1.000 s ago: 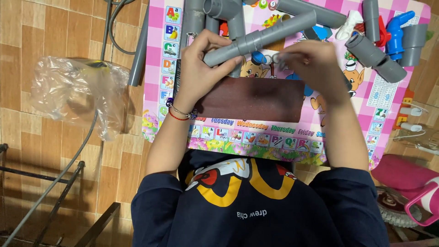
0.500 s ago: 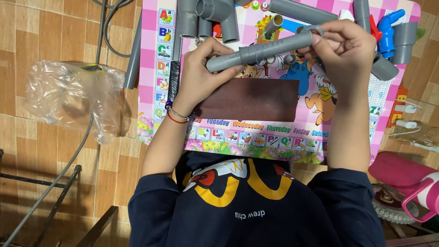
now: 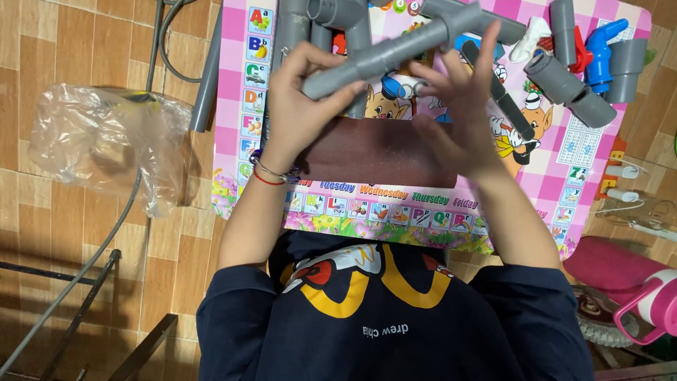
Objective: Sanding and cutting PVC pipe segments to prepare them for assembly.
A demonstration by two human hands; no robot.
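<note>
The left hand (image 3: 303, 106) grips a grey plastic pipe (image 3: 395, 49), its fingers curled around the lower end and pinching it. The pipe slants up to the right above the pink desk (image 3: 233, 106), which is printed with letters and cartoon animals. The right hand (image 3: 458, 120) hovers just beside the pipe's middle, its fingers (image 3: 486, 49) spread and blurred; whether they touch the pipe cannot be told. A dark brown sheet (image 3: 374, 152) lies on the desk under both hands. More grey pipe fittings (image 3: 564, 81) sit near the far right corner, beside a blue fitting (image 3: 603, 46). A crumpled clear plastic bag (image 3: 99, 141) rests on the tiled floor to the left.
</note>
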